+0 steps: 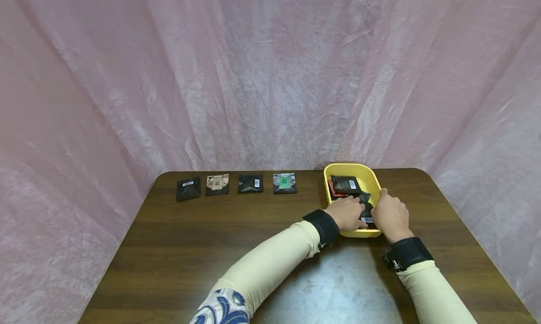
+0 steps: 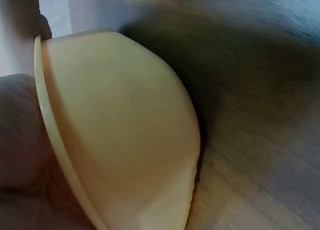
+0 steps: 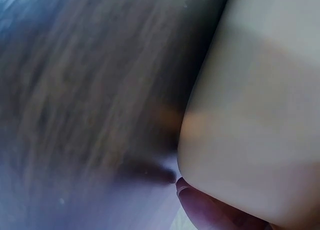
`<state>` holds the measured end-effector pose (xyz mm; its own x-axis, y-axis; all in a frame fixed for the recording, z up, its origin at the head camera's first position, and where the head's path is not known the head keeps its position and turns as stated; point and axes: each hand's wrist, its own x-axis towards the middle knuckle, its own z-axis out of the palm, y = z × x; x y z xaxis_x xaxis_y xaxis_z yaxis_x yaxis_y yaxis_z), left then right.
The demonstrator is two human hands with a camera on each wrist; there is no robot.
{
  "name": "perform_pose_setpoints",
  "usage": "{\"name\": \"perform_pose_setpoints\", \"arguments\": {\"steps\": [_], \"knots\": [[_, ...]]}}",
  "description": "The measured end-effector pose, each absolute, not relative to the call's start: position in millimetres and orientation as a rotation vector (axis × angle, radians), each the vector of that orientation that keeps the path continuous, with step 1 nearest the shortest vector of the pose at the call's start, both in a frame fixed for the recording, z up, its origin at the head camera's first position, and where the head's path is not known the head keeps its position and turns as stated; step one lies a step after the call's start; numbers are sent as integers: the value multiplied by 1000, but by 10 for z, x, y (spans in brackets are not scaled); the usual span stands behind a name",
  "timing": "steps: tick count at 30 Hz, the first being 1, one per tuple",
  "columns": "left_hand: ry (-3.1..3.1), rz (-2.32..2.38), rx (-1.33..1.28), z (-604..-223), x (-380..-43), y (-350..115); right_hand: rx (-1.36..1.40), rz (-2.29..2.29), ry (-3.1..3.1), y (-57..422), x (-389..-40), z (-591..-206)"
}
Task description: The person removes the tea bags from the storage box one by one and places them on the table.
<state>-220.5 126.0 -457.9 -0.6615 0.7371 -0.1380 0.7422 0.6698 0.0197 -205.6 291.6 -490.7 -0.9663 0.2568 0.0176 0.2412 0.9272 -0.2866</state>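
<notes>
A yellow plastic tub (image 1: pixel 359 171) stands at the back right of the table, holding several flat black packets (image 1: pixel 345 184) with white barcode labels and one red-edged packet (image 1: pixel 337 193). My left hand (image 1: pixel 345 213) reaches over the tub's near left rim, thumb and fingers spread above the black packets (image 1: pixel 367 212) at its near end. In the left wrist view its palm (image 2: pixel 20 150) lies along the rim, outside the tub wall (image 2: pixel 125 120). With my right hand (image 1: pixel 392 215) I grip the right rim; a fingertip (image 3: pixel 200 205) shows against the outer wall in the right wrist view.
Along the back of the wooden table (image 1: pixel 177 249) lie a black packet (image 1: pixel 188 189), a beige-and-black packet (image 1: pixel 217 184), another black packet (image 1: pixel 250 183) and a green-and-silver packet (image 1: pixel 284 182), spaced in a row. A pink curtain (image 1: pixel 270 80) hangs behind.
</notes>
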Motion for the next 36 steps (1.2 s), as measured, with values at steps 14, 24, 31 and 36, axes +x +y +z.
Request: {"name": "perform_pose_setpoints", "arguments": {"steps": [14, 24, 31, 36], "knots": [[2751, 125, 1087, -4812, -2300, 1420, -347, 424, -2976, 2900, -2047, -4949], [2802, 202, 1165, -4862, -2280, 1421, -339, 422, -2993, 2925, -2026, -4949], [3013, -118, 1365, -4875, -2193, 1471, -320, 430, -2948, 2938, -2025, -4959], [3120, -233, 1397, -4834, -2124, 1475, -297, 432, -2936, 2961, -2035, -4963]]}}
